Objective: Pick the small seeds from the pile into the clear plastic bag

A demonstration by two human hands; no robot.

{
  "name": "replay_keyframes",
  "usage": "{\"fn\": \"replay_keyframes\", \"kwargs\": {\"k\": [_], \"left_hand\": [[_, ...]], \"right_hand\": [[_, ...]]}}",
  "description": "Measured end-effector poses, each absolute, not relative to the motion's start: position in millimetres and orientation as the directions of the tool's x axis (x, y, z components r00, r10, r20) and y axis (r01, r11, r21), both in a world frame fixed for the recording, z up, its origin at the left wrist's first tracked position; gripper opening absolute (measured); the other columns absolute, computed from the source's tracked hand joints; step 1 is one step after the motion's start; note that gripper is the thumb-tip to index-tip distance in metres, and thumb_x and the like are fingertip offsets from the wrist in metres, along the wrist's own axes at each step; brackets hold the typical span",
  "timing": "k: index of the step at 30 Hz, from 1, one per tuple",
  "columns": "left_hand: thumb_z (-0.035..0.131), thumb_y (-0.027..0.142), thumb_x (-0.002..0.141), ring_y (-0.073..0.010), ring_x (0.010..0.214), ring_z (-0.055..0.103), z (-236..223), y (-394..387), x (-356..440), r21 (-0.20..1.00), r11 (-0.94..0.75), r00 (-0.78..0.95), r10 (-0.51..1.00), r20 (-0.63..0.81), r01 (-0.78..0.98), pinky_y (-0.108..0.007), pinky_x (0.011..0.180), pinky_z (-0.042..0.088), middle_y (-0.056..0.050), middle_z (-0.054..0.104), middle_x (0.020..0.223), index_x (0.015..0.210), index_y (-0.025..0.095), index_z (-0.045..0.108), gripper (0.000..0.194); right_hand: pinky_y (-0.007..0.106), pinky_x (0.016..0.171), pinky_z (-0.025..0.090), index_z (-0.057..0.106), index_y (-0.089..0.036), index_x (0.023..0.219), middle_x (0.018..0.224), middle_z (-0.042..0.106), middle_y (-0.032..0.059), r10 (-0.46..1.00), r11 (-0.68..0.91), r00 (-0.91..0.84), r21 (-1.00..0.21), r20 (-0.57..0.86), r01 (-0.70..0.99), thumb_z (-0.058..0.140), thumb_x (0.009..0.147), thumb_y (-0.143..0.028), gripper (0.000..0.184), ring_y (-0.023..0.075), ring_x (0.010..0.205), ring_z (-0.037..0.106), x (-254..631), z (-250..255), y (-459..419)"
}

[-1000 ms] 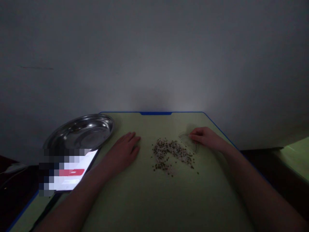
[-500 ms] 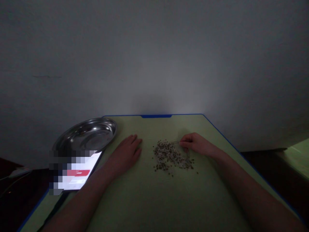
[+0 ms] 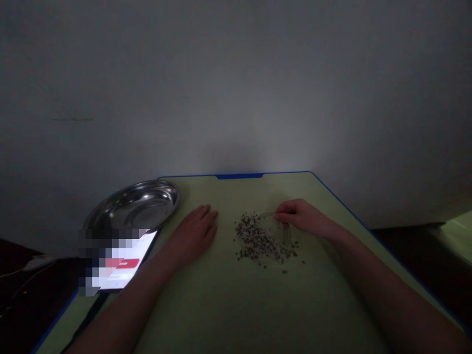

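Observation:
A heap of small dark and pale grains (image 3: 262,240) lies in the middle of a pale green table (image 3: 228,305). My right hand (image 3: 300,216) is closed on a clear plastic protractor (image 3: 276,223), whose curved edge rests against the heap's right side. My left hand (image 3: 193,232) lies flat and open on the table, left of the grains, holding nothing.
A shiny steel plate (image 3: 134,205) sits at the table's far left corner. A lit phone (image 3: 120,265) lies at the left edge, in front of the plate. The table has a blue rim and stands against a grey wall. The room is dim.
My right hand has slid the protractor leftwards from beside the heap into its right side, pushing the grains closer together. My left hand has stayed put.

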State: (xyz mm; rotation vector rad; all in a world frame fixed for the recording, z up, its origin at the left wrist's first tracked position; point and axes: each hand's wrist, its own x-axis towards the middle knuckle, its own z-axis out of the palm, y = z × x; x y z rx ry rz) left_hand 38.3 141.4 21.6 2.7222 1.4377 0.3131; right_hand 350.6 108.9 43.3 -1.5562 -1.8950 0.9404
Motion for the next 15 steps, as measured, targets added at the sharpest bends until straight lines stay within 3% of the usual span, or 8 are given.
{"fn": "replay_keyframes", "kwargs": {"k": [15], "left_hand": [[0.037,0.033,0.094,-0.0304,0.134,0.046,21.4,141.9,38.7,0.114,-0.564,0.549,0.824,0.139,0.818,-0.048,0.108,0.040,-0.018,0.050,0.144,0.132,0.012,0.055,0.047]], "right_hand": [[0.029,0.058,0.039,0.065,-0.017,0.075,0.065,0.063,0.0030,0.986,0.118,-0.009,-0.667,0.165,0.736,0.055,0.083,-0.038,0.025,0.0165,0.061,0.054,359.9,43.8,110.5]]}}
